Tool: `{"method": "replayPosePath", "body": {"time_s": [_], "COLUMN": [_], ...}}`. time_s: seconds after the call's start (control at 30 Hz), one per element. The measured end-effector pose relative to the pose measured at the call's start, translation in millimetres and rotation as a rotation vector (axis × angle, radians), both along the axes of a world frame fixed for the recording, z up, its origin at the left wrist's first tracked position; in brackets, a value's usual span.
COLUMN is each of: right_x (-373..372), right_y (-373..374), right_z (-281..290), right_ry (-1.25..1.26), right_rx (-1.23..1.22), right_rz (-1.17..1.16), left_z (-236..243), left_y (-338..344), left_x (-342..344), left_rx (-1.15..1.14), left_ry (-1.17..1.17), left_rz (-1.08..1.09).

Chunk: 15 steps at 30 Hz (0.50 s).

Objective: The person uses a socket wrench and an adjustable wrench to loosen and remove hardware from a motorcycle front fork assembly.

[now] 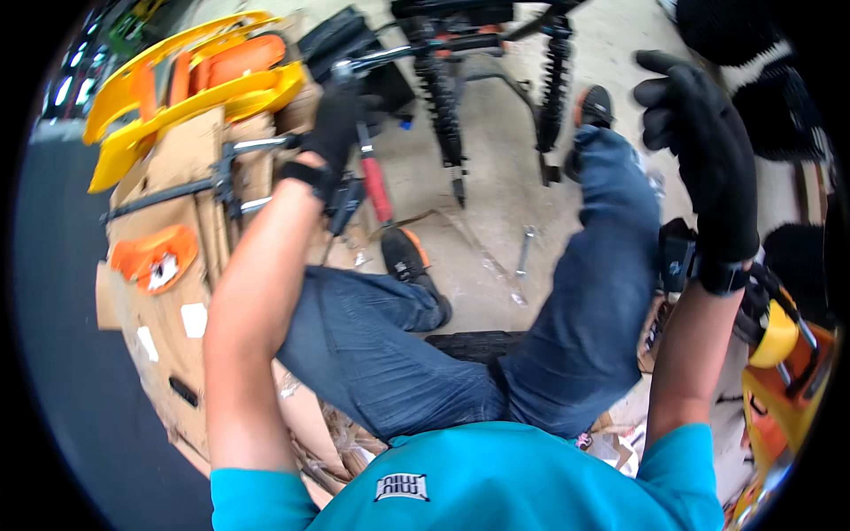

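Note:
My left hand [329,124], in a black glove, is closed around the upper part of a ratchet wrench [375,188] with a red handle. The wrench's silver head and a bar from it reach right to a black vehicle frame [482,37]. Two black coil-spring shock absorbers [436,102] hang from this frame. Motion blurs the left fingers, and the tool partly covers them. My right hand [699,133], also gloved in black, is raised at the right, apart from the frame. Its fingers are apart and slightly bent, with nothing in them.
Yellow and orange plastic body panels [195,84] lie at the far left on cardboard [168,345]. A black metal bracket [226,181] and an orange plastic part [158,255] are nearer. A small wrench [525,250] lies on the floor between my legs. Black tyres [779,106] stand at the right.

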State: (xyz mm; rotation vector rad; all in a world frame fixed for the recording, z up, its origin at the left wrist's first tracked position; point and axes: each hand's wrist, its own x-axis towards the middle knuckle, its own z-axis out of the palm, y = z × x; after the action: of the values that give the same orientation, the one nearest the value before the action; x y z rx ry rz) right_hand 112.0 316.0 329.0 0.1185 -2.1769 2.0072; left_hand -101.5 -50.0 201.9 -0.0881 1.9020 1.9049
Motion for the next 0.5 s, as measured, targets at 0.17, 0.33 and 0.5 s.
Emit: {"method": "replayPosePath", "body": {"time_s": [0.17,0.33,0.5], "right_x": [64,145,193], "right_y": [119,108,60], "right_z": [-145,-306,-371], "right_ry": [-0.208,-0.994,-1.148], "right_rx": [0.258,0.291,0.631], "right_rz": [-0.245,-0.481,-0.531], "left_z": [19,26,34], "left_y": [-9,-22,-32], "left_x": [0,-3,-5], "left_rx": [0.028,-0.019,-0.167], "left_ry": [-0.170,-0.119,-0.126], "left_rz": [-0.061,-0.174,-0.173]}}
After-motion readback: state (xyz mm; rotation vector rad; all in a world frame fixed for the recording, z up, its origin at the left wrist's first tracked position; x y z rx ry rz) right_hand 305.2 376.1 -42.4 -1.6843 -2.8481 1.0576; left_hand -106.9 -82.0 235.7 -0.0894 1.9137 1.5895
